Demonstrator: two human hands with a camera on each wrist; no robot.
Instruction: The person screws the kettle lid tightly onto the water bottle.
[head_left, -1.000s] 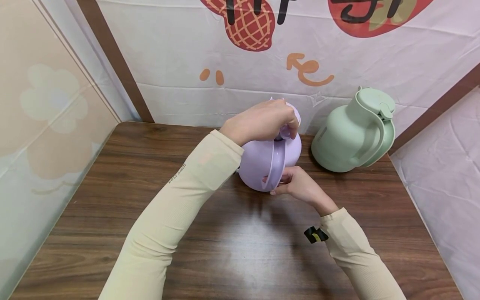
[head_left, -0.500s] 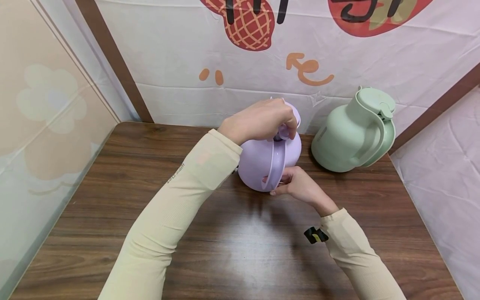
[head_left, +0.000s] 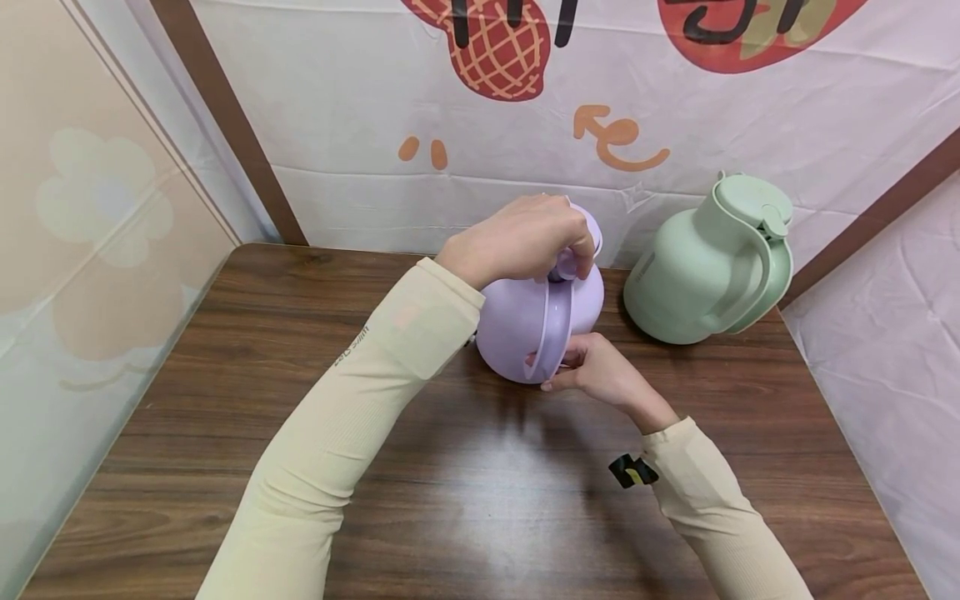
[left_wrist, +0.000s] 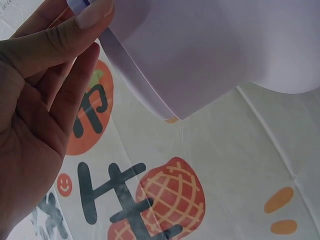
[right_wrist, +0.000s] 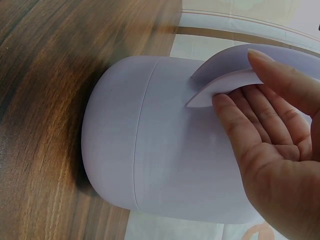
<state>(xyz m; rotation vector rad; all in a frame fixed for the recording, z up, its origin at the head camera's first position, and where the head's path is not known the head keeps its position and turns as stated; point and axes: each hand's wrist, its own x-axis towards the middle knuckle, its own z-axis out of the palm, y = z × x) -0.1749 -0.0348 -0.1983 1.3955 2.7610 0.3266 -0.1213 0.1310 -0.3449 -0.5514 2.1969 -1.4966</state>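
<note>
A lilac thermos jug stands upright at the back of the table, its handle facing the person. My left hand reaches over its top, with fingers and thumb pinching the upper part near the lid; the hand hides most of the lid in the head view. In the left wrist view, the thumb and fingers hold a lilac part at the jug's top edge. Low on the handle, my right hand grips with its fingers curled through the loop, plain in the right wrist view.
A pale green thermos jug stands to the right of the lilac one, close to the back edge. Behind the brown wooden table hangs a white printed cloth. Light panels flank both sides.
</note>
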